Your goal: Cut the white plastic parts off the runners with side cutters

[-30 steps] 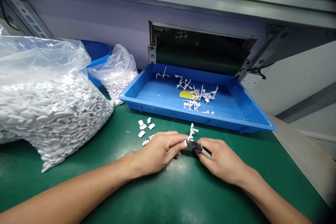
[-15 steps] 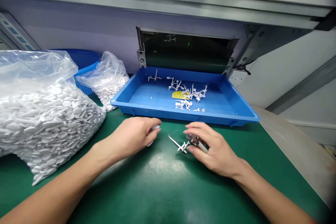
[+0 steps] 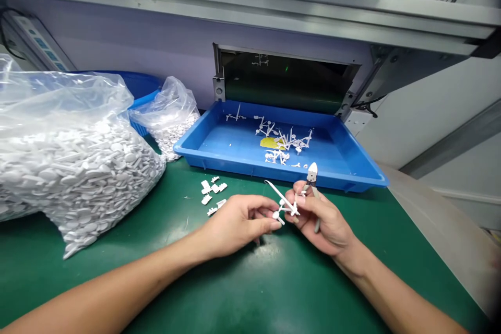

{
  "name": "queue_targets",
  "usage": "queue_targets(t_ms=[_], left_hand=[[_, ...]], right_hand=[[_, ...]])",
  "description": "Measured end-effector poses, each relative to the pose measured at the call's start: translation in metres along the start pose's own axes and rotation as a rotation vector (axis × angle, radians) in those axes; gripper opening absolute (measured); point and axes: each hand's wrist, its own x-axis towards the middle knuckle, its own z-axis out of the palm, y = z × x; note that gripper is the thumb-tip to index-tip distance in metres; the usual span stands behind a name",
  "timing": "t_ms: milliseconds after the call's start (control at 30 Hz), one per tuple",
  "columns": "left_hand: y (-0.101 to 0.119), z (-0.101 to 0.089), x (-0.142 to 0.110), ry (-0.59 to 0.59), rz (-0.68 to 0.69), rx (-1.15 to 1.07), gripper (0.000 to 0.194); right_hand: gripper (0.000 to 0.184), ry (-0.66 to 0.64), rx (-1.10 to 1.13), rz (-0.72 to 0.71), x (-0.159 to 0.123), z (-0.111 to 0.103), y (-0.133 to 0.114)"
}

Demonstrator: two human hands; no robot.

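Observation:
A white plastic sprue (image 3: 287, 204) with a long curved stem and small round pieces is held above the green table between both hands. My left hand (image 3: 245, 222) pinches its left end, thumb and fingers closed around a disc-like piece. My right hand (image 3: 326, 219) grips the other end with its fingertips. Side cutters (image 3: 312, 176) with pale handles also sit in the right hand, jaws pointing up and away. Several small white plastic pieces (image 3: 206, 187) lie on the table beyond my left hand.
Behind the hands stands a blue tray (image 3: 230, 164) with white sprues and a yellow piece (image 3: 270, 142). Clear bags of white parts, one large (image 3: 113, 182) and one smaller (image 3: 168, 125), stand left, near a blue basket (image 3: 146, 86). A metal-framed wall opening (image 3: 289, 75) is above the tray.
My left hand has let go of small white pieces, now on the table, and moved right to the sprue. The sprue has been lifted off the table; the cutters now point upward.

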Motion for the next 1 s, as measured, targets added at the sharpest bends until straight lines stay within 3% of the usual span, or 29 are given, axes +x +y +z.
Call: queue_targets(t_ms=[100,233,333,400,533,667,1000], left_hand=[[-0.007,0.013,0.005,0.065,-0.042,-0.124,0.029],[-0.004,0.010,0.007,0.088,0.021,-0.066,0.022],[0.003,0.002,0.003,0.250,0.194,0.085,0.019],[0.006,-0.002,0.001,0.355,0.287,0.185,0.018],[0.003,-0.006,-0.003,0.382,0.328,0.262,0.018],[-0.002,-0.005,-0.003,0.379,0.342,0.261,0.018],[-0.001,-0.003,-0.003,0.378,0.352,0.250,0.017]], right_hand=[[0.022,-0.036,0.014,-0.010,-0.002,0.004,0.003],[0.024,-0.060,-0.152,-0.138,-0.007,0.005,0.000],[0.035,0.054,-0.488,-0.243,-0.008,-0.003,-0.005],[0.029,0.132,-0.818,-0.315,-0.007,-0.009,-0.006],[0.024,0.068,-1.280,-0.404,-0.005,-0.012,-0.001],[0.027,0.037,-1.357,-0.418,-0.007,-0.005,0.004],[0.027,0.016,-1.311,-0.399,-0.008,-0.003,0.005]])
